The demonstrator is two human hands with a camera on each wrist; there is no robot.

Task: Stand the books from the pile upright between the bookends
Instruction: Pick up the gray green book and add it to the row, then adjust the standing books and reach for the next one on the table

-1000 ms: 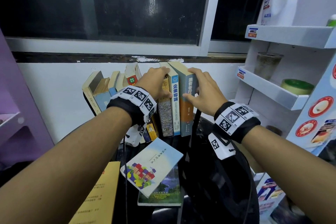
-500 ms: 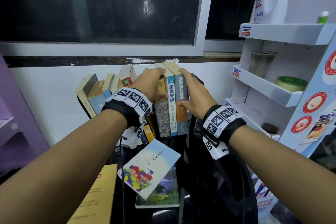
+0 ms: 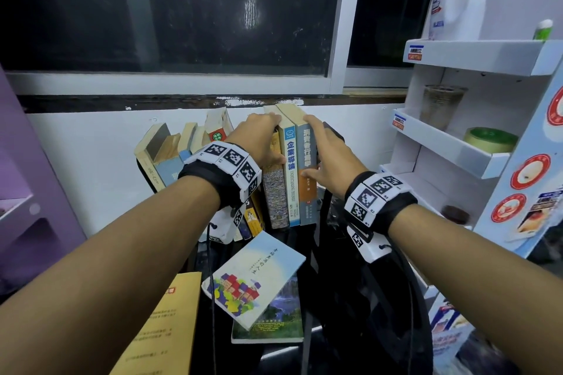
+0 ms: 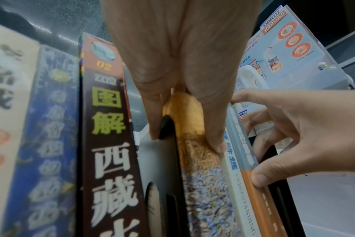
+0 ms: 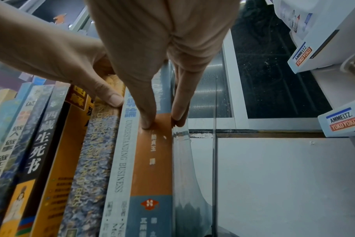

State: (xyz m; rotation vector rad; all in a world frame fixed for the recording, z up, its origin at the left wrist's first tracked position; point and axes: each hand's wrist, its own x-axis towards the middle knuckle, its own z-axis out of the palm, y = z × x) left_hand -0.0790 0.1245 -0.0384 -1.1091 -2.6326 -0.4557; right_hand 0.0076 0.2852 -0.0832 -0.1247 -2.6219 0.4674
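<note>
A row of books stands upright against the wall. My left hand (image 3: 271, 143) (image 4: 184, 137) pinches the top of a speckled yellow-and-blue book (image 3: 274, 192) (image 4: 205, 200), thumb on its spine, fingers between it and a black bookend (image 4: 158, 160). Next to it stands a white-and-blue book (image 3: 291, 173) (image 5: 120, 160). My right hand (image 3: 313, 149) (image 5: 162, 123) grips the blue-and-orange book (image 3: 306, 192) (image 5: 152, 160) at the row's right end, thumb on the spine. Another black bookend (image 3: 333, 132) shows behind it. The pile lies flat in front, a pale-blue book (image 3: 256, 280) on top.
A yellow book (image 3: 161, 329) lies at the front left. A white cardboard display shelf (image 3: 451, 149) with a cup and a tape roll stands close on the right. A purple cabinet (image 3: 27, 192) is at the left. The wall and window are right behind the row.
Both hands keep their hold on the same two books. The books have hardly moved; the head view has shifted slightly.
</note>
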